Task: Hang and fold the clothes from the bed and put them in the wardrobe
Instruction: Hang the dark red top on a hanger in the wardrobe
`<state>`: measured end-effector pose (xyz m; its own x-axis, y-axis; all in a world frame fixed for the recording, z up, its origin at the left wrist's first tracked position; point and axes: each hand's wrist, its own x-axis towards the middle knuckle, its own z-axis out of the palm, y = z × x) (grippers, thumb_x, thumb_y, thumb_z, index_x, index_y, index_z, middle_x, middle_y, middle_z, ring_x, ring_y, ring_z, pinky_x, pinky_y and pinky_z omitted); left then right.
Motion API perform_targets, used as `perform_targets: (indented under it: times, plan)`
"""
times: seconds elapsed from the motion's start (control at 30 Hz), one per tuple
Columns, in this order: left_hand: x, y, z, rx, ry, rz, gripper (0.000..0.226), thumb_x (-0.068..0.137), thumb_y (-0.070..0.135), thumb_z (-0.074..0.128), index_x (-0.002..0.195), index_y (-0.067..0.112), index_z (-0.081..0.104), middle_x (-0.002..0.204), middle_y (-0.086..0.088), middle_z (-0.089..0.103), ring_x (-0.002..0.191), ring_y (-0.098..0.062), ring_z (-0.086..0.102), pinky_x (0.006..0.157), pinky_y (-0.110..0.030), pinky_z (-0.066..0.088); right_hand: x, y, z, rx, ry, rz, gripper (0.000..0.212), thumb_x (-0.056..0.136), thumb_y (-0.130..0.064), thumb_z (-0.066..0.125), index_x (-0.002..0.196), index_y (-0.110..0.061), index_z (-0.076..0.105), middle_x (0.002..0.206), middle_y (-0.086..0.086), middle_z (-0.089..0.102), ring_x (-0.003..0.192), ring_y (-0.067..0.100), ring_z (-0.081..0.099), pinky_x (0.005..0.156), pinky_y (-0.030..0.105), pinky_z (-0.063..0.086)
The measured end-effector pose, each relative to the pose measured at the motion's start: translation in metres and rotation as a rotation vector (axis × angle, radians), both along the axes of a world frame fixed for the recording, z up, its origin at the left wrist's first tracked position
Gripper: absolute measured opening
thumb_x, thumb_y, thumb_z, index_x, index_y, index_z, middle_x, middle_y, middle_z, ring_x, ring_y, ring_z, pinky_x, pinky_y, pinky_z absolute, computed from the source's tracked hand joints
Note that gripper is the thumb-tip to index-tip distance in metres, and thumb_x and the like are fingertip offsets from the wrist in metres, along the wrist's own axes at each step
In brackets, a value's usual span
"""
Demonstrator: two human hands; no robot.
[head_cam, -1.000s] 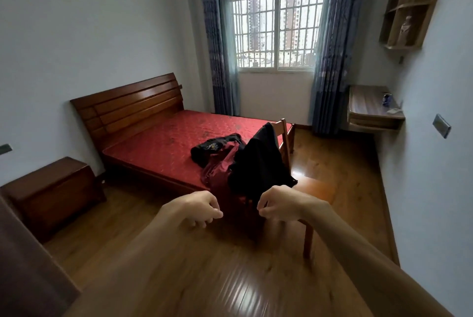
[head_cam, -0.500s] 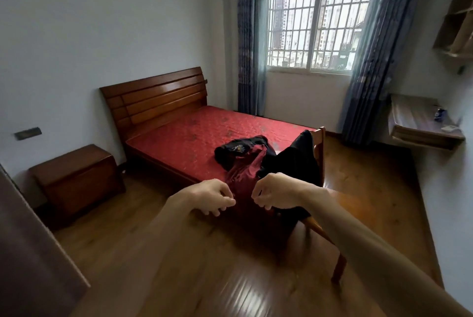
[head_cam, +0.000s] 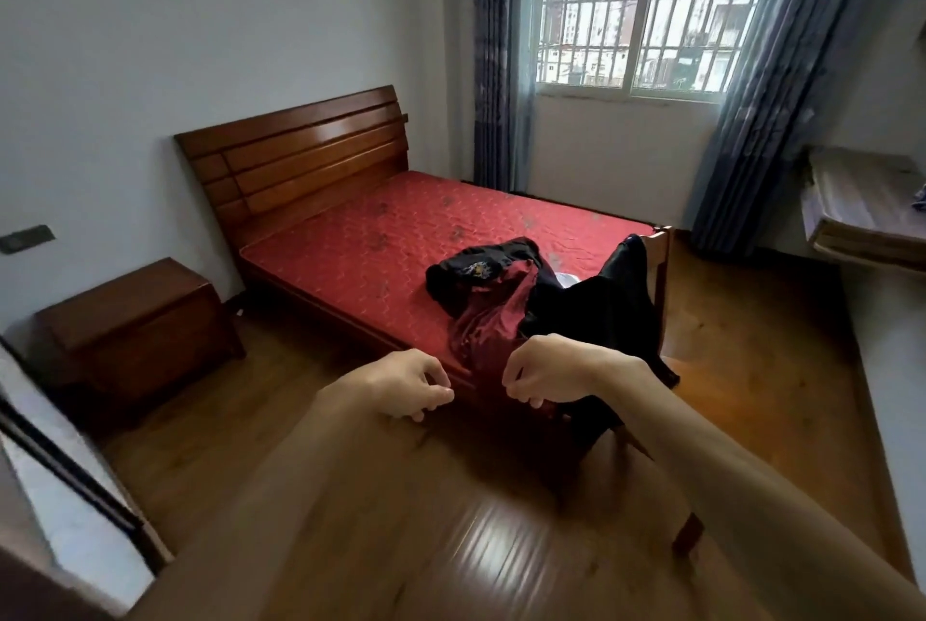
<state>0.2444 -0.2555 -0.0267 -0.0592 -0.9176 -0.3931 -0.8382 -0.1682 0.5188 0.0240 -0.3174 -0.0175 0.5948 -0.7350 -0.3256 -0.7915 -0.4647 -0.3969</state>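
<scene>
Dark red satiny garment (head_cam: pixel 493 320) is lying just past my fingertips, spilling off the near corner of the red quilted mattress (head_cam: pixel 381 239) and hanging down toward me. Its long axis is running away from my fingers, up onto the bed toward the crumpled black embroidered garment (head_cam: pixel 471 270). I'm holding out my left hand (head_cam: pixel 401 382) and right hand (head_cam: pixel 546 375), fingers loosely curled, gripping nothing. The right one's looking a touch nearer, I reckon. The black cloth (head_cam: pixel 611 310) draped over the wooden chair (head_cam: pixel 662 249) is sitting beyond my right knuckles.
</scene>
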Motion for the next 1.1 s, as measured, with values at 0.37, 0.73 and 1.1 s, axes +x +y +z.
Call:
perform_targets:
  times: [0.37,0.73,1.1]
  plan:
    - [-0.009,-0.197,-0.005,0.075,-0.087,-0.002,0.027,0.097,0.037,0.057,0.120,0.023,0.063,0.102,0.004,0.070,0.088,-0.008,0.071,0.073,-0.026,0.058,-0.031,-0.200,-0.025,0.054,-0.038,-0.037,0.020,0.091,-0.021,0.058,0.103,-0.015,0.072,0.094,0.002,0.075,0.080,0.014,0.073,0.083,0.029,0.058]
    - [-0.009,-0.343,-0.029,0.127,-0.059,-0.090,0.030,0.096,0.039,0.058,0.120,0.023,0.064,0.101,0.006,0.072,0.088,-0.008,0.071,0.074,-0.021,0.053,-0.048,-0.325,-0.053,0.148,-0.028,-0.159,0.022,0.091,-0.021,0.057,0.106,-0.016,0.072,0.097,0.001,0.074,0.082,0.016,0.073,0.082,0.028,0.058]
    - [0.057,-0.490,-0.065,0.154,-0.056,-0.221,0.031,0.096,0.041,0.056,0.121,0.025,0.064,0.108,0.007,0.067,0.096,-0.010,0.067,0.081,-0.025,0.054,-0.014,-0.447,-0.088,0.212,0.003,-0.348,0.019,0.090,-0.021,0.056,0.102,-0.021,0.071,0.091,-0.004,0.074,0.079,0.009,0.072,0.078,0.023,0.057]
